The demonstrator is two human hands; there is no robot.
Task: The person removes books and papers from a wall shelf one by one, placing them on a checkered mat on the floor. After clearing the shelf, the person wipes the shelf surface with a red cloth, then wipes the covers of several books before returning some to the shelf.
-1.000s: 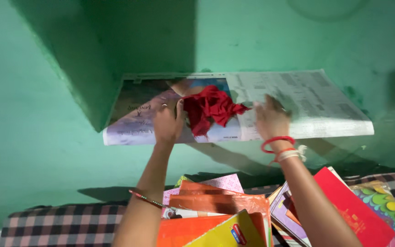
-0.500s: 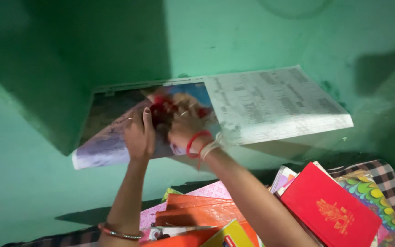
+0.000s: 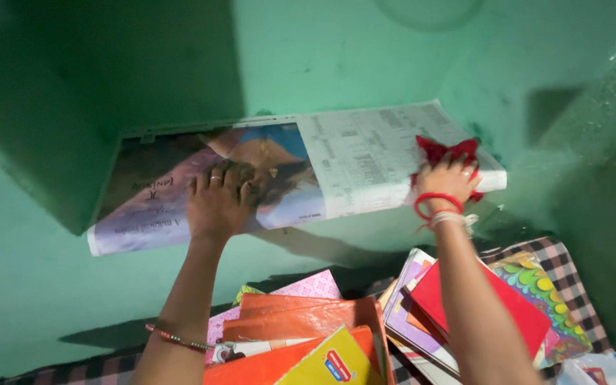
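Moved rightward, the right hand (image 3: 449,182) clutches a half-hidden red cloth (image 3: 445,151); left hand (image 3: 217,203) lies flat on newspaper (image 3: 365,157).

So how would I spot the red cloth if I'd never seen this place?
Find the newspaper-lined shelf set in the green wall. At its right end, the right hand presses a crumpled red cloth, the only red thing up there.

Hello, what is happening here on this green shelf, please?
A person is pressing a red cloth with the right hand onto the right end of the newspaper that lines a green wall shelf. The left hand lies flat on the paper's colour page. Below, books and notebooks lie piled on a checked cloth.
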